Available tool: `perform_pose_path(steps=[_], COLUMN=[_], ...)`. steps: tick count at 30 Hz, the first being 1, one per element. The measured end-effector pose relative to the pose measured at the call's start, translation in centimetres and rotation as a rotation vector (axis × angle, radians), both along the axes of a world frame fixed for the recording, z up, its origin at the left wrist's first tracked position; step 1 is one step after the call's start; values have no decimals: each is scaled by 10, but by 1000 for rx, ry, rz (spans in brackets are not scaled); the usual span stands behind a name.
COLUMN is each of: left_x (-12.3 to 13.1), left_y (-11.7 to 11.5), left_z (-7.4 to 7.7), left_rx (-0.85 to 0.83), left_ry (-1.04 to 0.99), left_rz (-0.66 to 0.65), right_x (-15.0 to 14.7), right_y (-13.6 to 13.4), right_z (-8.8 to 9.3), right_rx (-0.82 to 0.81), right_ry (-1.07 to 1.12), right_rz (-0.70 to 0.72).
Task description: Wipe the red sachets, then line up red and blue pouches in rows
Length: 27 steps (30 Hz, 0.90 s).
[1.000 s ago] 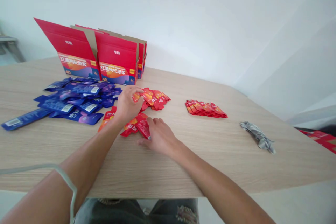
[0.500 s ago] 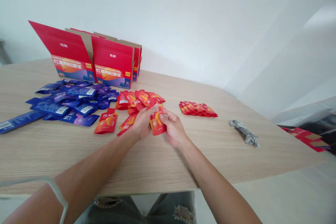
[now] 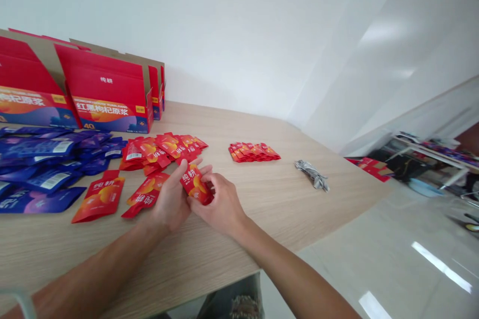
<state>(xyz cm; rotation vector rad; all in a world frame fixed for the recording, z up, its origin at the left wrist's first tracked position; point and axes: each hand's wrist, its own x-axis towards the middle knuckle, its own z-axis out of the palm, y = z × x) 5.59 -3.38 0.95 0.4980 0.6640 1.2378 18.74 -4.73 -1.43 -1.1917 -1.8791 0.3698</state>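
A red pouch point(image 3: 195, 183) with orange artwork is held between my two hands above the table. My left hand point(image 3: 175, 197) grips its left side, and my right hand point(image 3: 220, 202) has thumb and fingers closed on its lower right part. Behind my left hand lies a loose pile of red pouches point(image 3: 164, 148). Two more lie closer to me: a single red pouch point(image 3: 103, 195) and another red pouch point(image 3: 147, 192) beside my left wrist. Farther right, a neat overlapping row of red pouches point(image 3: 254, 151) rests on the wood.
Blue pouches point(image 3: 48, 164) are heaped at the left. Open red cartons point(image 3: 108, 94) stand behind them against the wall. A crumpled grey bundle point(image 3: 312, 175) lies on the right of the table point(image 3: 262, 199). Beyond the table's right edge, a red carton point(image 3: 370, 168) is on the floor.
The view has swung right, so the cartons and piles sit farther left. The held pouch has tilted, and my right hand now wraps lower around it.
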Motion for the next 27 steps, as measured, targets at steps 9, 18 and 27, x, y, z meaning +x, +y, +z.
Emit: perform_pose_path(steps=[9,18,27], left_x=[19,19,18], left_y=[-13,-18,-21], left_z=[-62,-61,-65], left_rx=[709,1050,1072], left_ry=[822,1219,1291], left_rz=[-156,-240,-199], right_x=[142,272,275], right_y=[89,220,248], right_z=[50,59,24], right_rx=[-79,-372,-429], right_ry=[-199,-458,-639], right_rz=[-412,-897,-851])
